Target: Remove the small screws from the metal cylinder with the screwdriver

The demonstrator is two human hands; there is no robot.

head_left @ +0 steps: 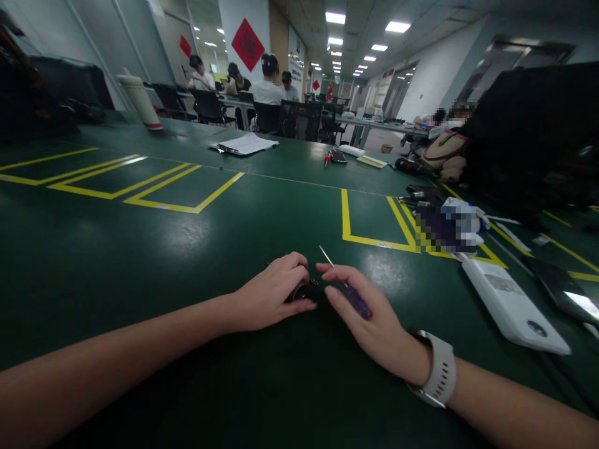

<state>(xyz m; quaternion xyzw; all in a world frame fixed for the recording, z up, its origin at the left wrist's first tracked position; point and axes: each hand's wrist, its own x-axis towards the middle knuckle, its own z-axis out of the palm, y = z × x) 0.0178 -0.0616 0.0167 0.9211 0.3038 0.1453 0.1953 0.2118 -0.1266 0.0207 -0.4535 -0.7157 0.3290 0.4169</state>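
On the green tabletop (262, 237), my left hand (274, 293) curls its fingers and thumb round a dark, round, metal-rimmed part (299, 292), mostly hidden under the palm. My right hand (362, 308), with a light watch on the wrist, holds a screwdriver (357, 300) by its purple handle. The thin shaft points away and to the left, its tip apart from the left hand. Between the two hands lie a couple of tiny metal rings (314, 282), too small to identify.
Yellow tape outlines (381, 243) mark the table. To the right lie a white device (515, 305) and cluttered items. Papers (247, 144), a red-handled tool (327, 158) and a white cup (141, 100) stand farther back. Several people sit at tables beyond.
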